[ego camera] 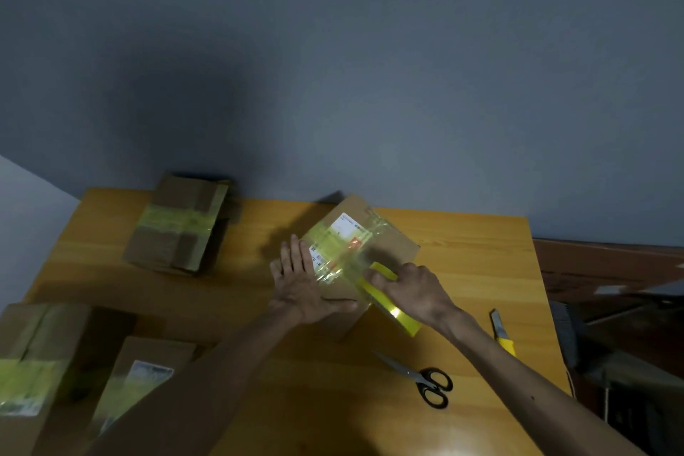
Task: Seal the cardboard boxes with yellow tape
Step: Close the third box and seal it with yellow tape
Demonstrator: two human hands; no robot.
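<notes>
The box (394, 246) is held down by the left hand (299, 285). Its fingers are laid flat and close together on the top, with the thumb stretched along the near edge. The roll (401, 318) is gripped by the right hand (414, 292), fingers curled over its rim, just right of the left thumb tip at the box's near corner. A yellow strip (340, 252) is laid across the top, from beyond the left fingertips back to the roll.

Several faults can be foreseen. If the roll is drawn down over the edge while too little pressure is kept under the left fingers, the box may be dragged or tipped towards the right hand. If the pull is made askew, the strip may be creased. Wrinkles seem to be present beside the left fingertips, though glare makes this uncertain. The strip is not yet cut. The scissors (425, 378) and knife (501, 331) lie behind the right wrist, so one hand must be freed, and slack tape may then fold onto itself.
</notes>
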